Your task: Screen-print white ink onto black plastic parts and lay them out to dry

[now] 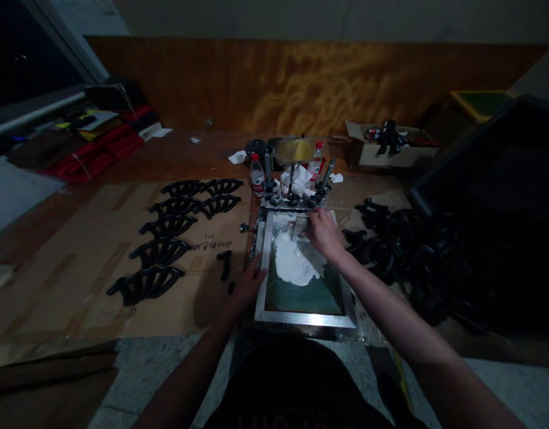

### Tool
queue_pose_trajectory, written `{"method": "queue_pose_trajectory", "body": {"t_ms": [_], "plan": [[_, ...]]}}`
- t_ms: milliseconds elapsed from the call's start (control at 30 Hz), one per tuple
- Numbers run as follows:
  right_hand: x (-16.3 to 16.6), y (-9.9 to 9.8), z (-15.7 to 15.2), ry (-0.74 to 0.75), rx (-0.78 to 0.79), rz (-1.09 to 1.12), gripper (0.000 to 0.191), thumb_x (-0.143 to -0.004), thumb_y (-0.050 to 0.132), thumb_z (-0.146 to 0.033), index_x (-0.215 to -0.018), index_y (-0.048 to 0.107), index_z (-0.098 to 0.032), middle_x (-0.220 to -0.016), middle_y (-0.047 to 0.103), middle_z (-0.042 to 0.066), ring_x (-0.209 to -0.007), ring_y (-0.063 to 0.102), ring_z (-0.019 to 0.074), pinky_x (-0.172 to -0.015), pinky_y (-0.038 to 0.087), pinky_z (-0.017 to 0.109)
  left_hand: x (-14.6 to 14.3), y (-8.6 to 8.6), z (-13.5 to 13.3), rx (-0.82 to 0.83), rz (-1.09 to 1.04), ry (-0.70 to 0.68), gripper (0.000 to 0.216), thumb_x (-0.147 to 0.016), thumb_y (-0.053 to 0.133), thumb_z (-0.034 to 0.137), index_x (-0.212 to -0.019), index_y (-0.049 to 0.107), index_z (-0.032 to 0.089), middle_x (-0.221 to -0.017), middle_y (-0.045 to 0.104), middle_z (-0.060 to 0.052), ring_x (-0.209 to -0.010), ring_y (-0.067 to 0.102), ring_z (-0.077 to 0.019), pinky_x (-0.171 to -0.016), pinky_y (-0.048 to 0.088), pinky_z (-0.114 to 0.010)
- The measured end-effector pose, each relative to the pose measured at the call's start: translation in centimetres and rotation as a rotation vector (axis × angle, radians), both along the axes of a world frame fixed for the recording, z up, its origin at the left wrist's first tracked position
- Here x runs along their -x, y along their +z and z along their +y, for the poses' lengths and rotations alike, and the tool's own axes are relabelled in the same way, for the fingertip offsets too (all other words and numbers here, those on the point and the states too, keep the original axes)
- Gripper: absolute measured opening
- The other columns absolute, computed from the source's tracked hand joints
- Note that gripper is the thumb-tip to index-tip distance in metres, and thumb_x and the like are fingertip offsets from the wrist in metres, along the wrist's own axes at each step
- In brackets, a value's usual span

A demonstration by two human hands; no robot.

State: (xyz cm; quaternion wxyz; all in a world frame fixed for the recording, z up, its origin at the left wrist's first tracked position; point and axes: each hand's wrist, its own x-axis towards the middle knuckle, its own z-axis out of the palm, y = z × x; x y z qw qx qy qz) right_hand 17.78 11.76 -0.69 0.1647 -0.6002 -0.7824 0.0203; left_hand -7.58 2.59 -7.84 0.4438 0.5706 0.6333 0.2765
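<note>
Screen frame [306,320], in the head view: lay flat, with white paste [294,262] spread over the far and middle part of its green mesh. Gripped what looked like a small flat scraper [300,226] with the right hand [324,232], over the frame's far end. Rested the left hand [251,281] against the frame's left edge; could not tell whether closed on it. Saw black curved pieces [160,251] in rows on cardboard [90,238], left of the frame, and a dark heap [381,250] to its right. Saw clamps [292,201] just beyond the frame's far end, then crumpled white paper [296,179] between two red-capped bottles [257,180]. Found an open box [398,157] beyond the frame, toward the right.
</note>
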Motion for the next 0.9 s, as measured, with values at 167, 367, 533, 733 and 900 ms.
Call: {"method": "queue_pose_trajectory", "body": {"t_ms": [167,367,533,733,900], "plan": [[3.2,-0.7,-2.1,0.088,0.333,-0.256,0.019,-0.091,0.051,-0.020,-0.102,0.065,-0.016,-0.103,0.068,0.013,-0.097,0.059,0.0259,-0.079,0.044,0.031,0.1,-2.0,0.2,-0.026,-0.012,-0.018,0.051,-0.092,0.048,0.033,-0.141,0.048,0.016,-0.146,0.052,-0.012,-0.134,0.048,-0.0239,-0.114,0.036,-0.041],[2.3,-2.6,-7.8,0.465,0.259,-0.241,0.024,-0.092,0.045,-0.012,-0.105,0.064,-0.016,-0.104,0.067,0.012,-0.101,0.054,0.0250,-0.081,0.044,0.033,0.1,-2.4,0.0,-0.003,0.005,-0.008,0.053,-0.093,0.047,0.034,-0.142,0.046,0.016,-0.142,0.056,-0.011,-0.129,0.054,-0.0232,-0.111,0.040,-0.038],[1.0,-1.6,-7.1,0.619,0.313,-0.179,0.019,-0.083,0.054,-0.009,-0.096,0.065,-0.017,-0.092,0.067,0.008,-0.092,0.055,0.0217,-0.075,0.042,0.030,0.0,-2.1,0.0,0.013,-0.008,0.011,0.052,-0.093,0.047,0.034,-0.140,0.048,0.013,-0.141,0.056,-0.015,-0.128,0.054,-0.0260,-0.110,0.041,-0.041],[1.9,-2.3,-6.6,0.446,0.155,-0.160,0.022,-0.089,0.049,-0.010,-0.103,0.065,-0.015,-0.100,0.065,0.011,-0.095,0.054,0.0230,-0.081,0.042,0.032,0.0,-1.7,0.0,-0.012,-0.041,0.022,0.050,-0.091,0.050,0.033,-0.137,0.050,0.012,-0.139,0.057,-0.016,-0.125,0.056,-0.0250,-0.108,0.043,-0.040],[0.9,-2.6,-8.1,0.591,0.239,-0.103,0.024,-0.083,0.055,-0.007,-0.102,0.067,-0.014,-0.097,0.067,0.009,-0.094,0.056,0.0220,-0.080,0.045,0.030,0.0,-1.3,0.1,-0.004,-0.038,0.042,0.050,-0.090,0.052,0.034,-0.135,0.052,0.014,-0.133,0.062,-0.015,-0.118,0.061,-0.0252,-0.103,0.046,-0.040]]}}
